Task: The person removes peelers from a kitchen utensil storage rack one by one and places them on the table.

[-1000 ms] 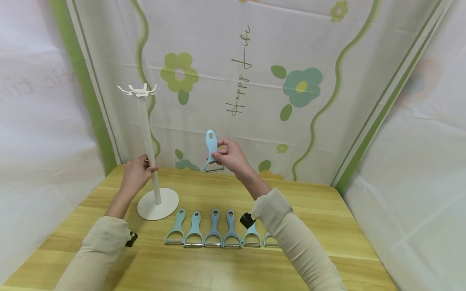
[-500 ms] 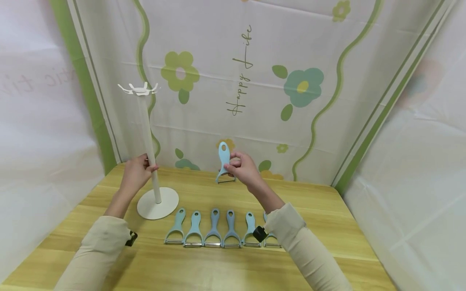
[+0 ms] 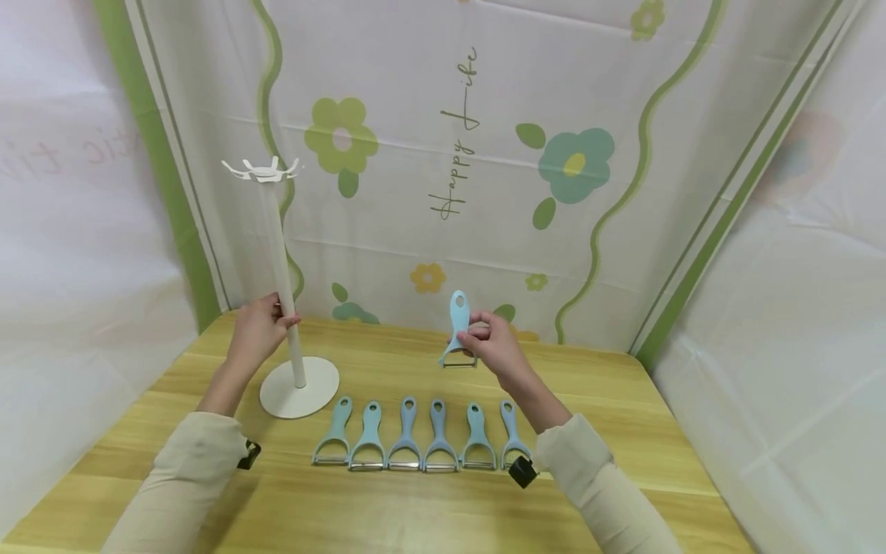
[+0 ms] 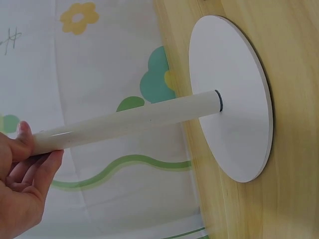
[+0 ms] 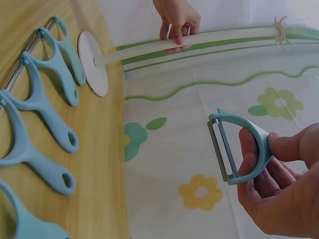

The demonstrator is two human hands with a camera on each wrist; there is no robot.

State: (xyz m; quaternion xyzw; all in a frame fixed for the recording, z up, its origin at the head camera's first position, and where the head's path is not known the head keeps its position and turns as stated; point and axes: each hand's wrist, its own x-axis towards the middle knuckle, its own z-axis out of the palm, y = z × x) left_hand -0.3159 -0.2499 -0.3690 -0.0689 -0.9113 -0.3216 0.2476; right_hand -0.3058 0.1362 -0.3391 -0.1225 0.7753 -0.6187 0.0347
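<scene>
My left hand (image 3: 259, 332) grips the post of a white hook stand (image 3: 280, 254) at the left of the table; its thumb and fingers wrap the post in the left wrist view. The stand is upright on a round base (image 4: 232, 134), and its crown of hooks (image 3: 263, 171) holds nothing. Above the table, my right hand (image 3: 497, 345) pinches a light blue peeler (image 3: 458, 314), handle up and blade down. In the right wrist view the peeler's metal blade (image 5: 223, 149) faces away from the palm, while the fingers hide most of the handle.
Several blue and greenish peelers lie in a row along the table, from a left one (image 3: 341, 423) to a right one (image 3: 508, 419), handles pointing away. A floral curtain (image 3: 443, 254) hangs behind the wooden table (image 3: 388, 515), with white sheets at both sides.
My right hand has moved right and down with the peeler, away from the stand. The row's right end has come into view. My left hand stays on the post.
</scene>
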